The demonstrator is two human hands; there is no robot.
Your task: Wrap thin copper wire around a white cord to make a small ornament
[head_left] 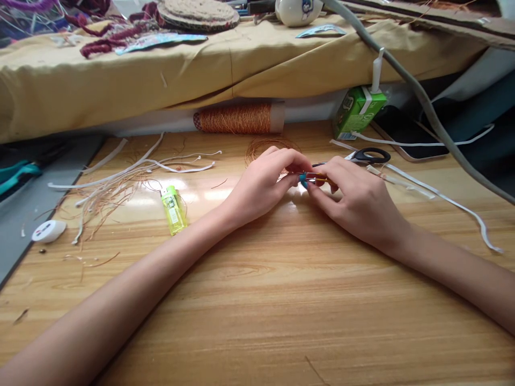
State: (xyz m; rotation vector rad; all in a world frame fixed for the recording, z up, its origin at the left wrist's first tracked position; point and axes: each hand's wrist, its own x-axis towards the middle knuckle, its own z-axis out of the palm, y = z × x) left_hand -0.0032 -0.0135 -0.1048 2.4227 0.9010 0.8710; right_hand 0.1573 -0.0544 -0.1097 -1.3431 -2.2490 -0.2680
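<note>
My left hand (261, 185) is closed in a pinch at the middle of the wooden table. At its fingertips is a small blue piece (303, 180), whose kind I cannot make out. From the right, my right hand (356, 195) pinches a slim tool with metal and yellow parts (313, 176), which meets the blue piece. Fingers cover much of both things. Coiled orange thread (267, 147) lies just beyond my left hand. Behind my right hand rest scissors with black handles (372, 156), partly hidden.
A spool of orange thread (237, 119) lies at the back beside a green drink carton (356, 112) and a phone (406, 134). A yellow-green lighter (174, 210), white cords (116, 174) and thread scraps lie left. A grey cable (418, 91) crosses the upper right, before a cloth-covered shelf (193, 75).
</note>
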